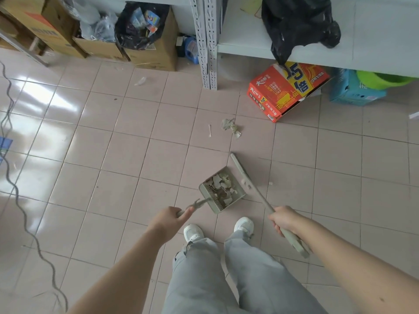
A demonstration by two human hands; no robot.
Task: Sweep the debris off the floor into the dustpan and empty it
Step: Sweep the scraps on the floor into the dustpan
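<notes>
Dustpan (pixel 210 199) handle: top end hidden inside the curled fingers of the left hand (pixel 174 219).
Broom (pixel 260 197) handle: a stretch covered by the gripping right hand (pixel 283 219); broom head blurred, bristles unclear.
Scraps (pixel 221 186) in dustpan: too small to tell what they are.
Cable (pixel 13 177): runs off the left edge and the bottom edge.
Green basin (pixel 383 78): mostly hidden under the shelf (pixel 249 46).
Black bag (pixel 299 26): top cut off by the upper edge.
White object (pixel 415 114): cut off at the right edge, unidentifiable.
</notes>
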